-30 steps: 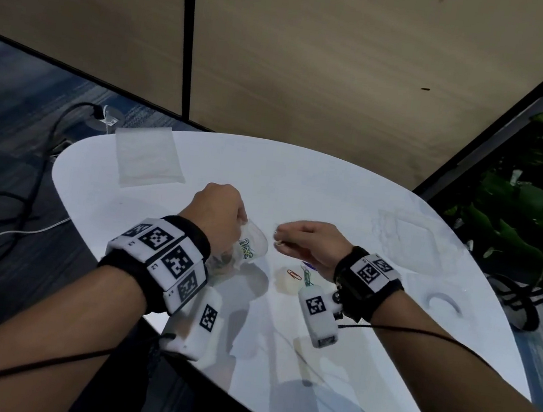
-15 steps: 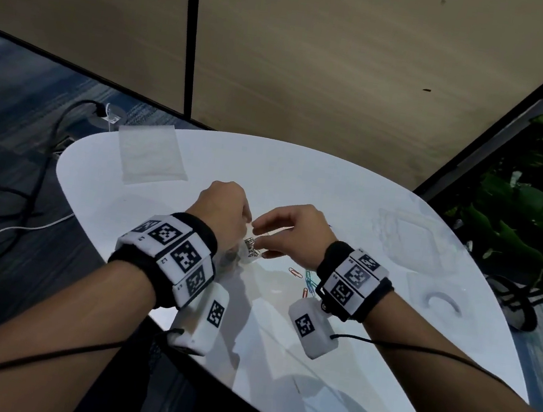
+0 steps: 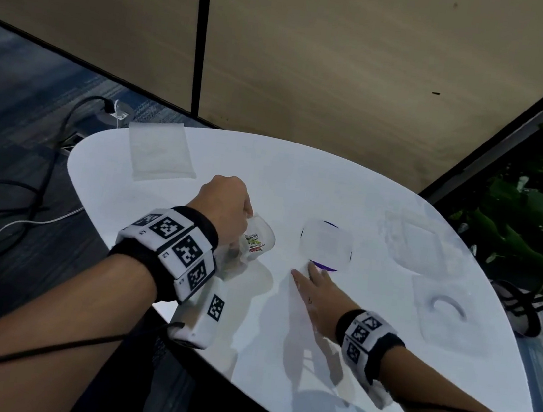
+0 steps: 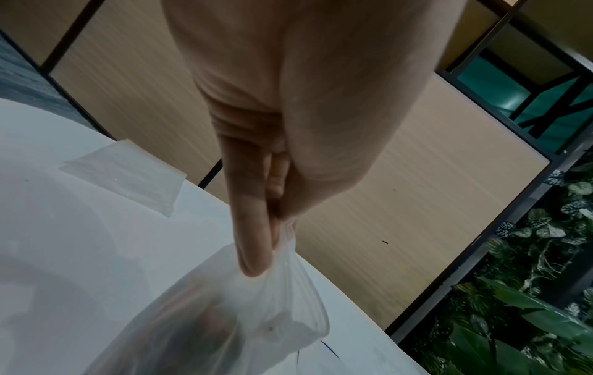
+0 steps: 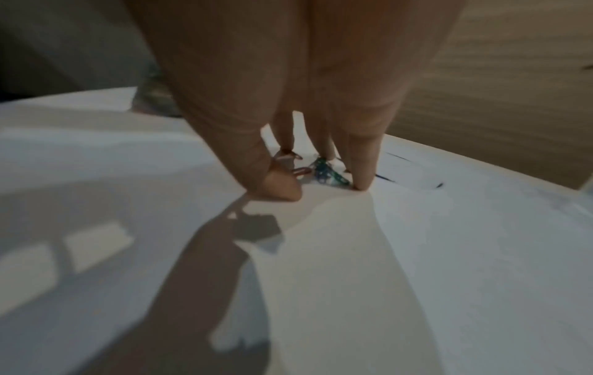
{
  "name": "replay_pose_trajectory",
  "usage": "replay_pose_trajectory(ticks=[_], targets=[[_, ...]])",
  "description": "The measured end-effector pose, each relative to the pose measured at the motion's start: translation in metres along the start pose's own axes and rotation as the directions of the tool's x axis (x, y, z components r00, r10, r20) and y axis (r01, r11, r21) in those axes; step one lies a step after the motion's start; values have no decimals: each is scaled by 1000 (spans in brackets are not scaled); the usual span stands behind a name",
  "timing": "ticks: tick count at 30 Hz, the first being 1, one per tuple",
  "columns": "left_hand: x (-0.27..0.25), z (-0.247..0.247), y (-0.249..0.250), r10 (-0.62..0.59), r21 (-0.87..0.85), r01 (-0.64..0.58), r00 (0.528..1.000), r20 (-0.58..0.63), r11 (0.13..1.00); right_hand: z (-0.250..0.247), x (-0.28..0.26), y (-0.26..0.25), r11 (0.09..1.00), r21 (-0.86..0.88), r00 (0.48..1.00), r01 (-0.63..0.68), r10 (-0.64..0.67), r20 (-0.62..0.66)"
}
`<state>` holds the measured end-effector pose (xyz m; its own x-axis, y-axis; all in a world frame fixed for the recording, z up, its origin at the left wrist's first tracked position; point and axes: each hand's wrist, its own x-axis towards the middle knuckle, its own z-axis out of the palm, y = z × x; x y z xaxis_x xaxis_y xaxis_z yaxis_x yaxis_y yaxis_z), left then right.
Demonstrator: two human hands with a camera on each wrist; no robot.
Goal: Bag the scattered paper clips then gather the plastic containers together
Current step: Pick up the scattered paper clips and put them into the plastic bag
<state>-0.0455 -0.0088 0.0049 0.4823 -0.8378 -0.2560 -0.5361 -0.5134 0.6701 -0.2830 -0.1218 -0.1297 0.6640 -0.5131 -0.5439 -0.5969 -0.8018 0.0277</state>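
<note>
My left hand [image 3: 229, 203] grips the gathered neck of a clear plastic bag [image 3: 256, 243] with a printed logo, which hangs just over the white table [image 3: 301, 175]. The left wrist view shows the fingers pinching the bag [image 4: 256, 317], with dark shapes blurred inside. My right hand [image 3: 312, 277] lies low on the table, fingers straight. Its fingertips [image 5: 361, 182] and thumb touch the table around several pink, green and blue paper clips [image 5: 324, 172]. Just beyond the fingers sits a round clear container [image 3: 325, 244] with a purple rim.
Two more clear plastic containers lie at the right, one [image 3: 427, 247] farther back and one [image 3: 446, 312] with a white crescent in it. A flat translucent packet [image 3: 159, 153] lies at the table's far left. Cables run over the floor on the left, and plants stand at the right.
My right hand has left the bag's mouth and dropped right and down onto the table over the clips. The left hand still holds the bag.
</note>
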Motion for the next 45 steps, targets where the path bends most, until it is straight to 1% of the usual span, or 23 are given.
replay_pose_trajectory(ticks=[1,3,6,10,12,14,15,16,17,19,20,22,24,27,30,32,34,36,37,38,40,42,45], targets=[[0,0,0,-2,-3,2,1000,2,1000,3,-2,-3,999,-40,1000,16,-16,-2],[0,1,1,-1,0,1,1000,2,1000,0,-8,-7,998,-55,1000,24,-25,-15],[0,5,3,9,20,-9,1000,5,1000,-3,-10,-13,997,-74,997,23,-28,-73],[2,9,3,3,23,-4,1000,12,1000,3,-1,-18,995,-91,994,-41,31,-106],[3,10,2,1,8,-1,1000,9,1000,-7,3,-19,991,-122,996,-61,52,-72],[4,10,2,-2,-3,2,1000,9,1000,-19,9,-16,991,-81,989,-103,94,-111],[4,10,2,-2,-8,2,1000,9,1000,-24,13,-13,988,-14,980,-155,152,-132],[4,10,2,-2,-10,2,1000,10,1000,-29,16,-10,973,99,963,-210,223,-149],[4,9,2,-1,-10,1,1000,11,1000,-33,21,-4,939,234,945,-252,290,-148],[3,9,2,5,1,-5,1000,16,1000,-40,28,8,839,465,924,-283,369,-104],[3,9,1,7,9,-7,1000,15,1000,-42,29,14,776,559,921,-292,386,-56],[2,8,1,10,19,-10,1000,13,1000,-45,27,22,614,724,911,-313,411,46],[1,6,0,13,27,-13,1000,8,1000,-47,24,26,484,805,898,-343,421,129],[1,3,0,19,32,-19,1000,0,999,-48,21,34,329,874,890,-357,405,211],[0,3,1,27,39,-27,1000,3,999,-55,20,39,151,950,893,-275,407,194],[-1,4,3,29,46,-29,999,14,999,-71,15,34,18,988,909,-154,395,135],[-2,5,6,28,54,-29,999,23,998,-95,9,22,-90,996,948,-26,313,53],[-2,7,7,25,59,-26,999,25,998,-119,2,2,-159,987,975,29,220,7],[-2,7,8,22,58,-23,1000,21,998,-127,0,-9,-155,987,984,35,178,-7],[-2,8,8,17,54,-18,1000,16,998,-133,-1,-20,-122,992,990,38,139,-21],[-3,9,9,15,52,-16,1000,5,999,-138,0,-41,-6,998,995,59,85,-58],[-4,10,10,18,54,-18,1000,2,998,-134,2,-59,138,985,989,108,84,-120],[-5,9,9,7,38,-8,1000,12,999,-127,6,-70,447,873,957,195,107,-269]])
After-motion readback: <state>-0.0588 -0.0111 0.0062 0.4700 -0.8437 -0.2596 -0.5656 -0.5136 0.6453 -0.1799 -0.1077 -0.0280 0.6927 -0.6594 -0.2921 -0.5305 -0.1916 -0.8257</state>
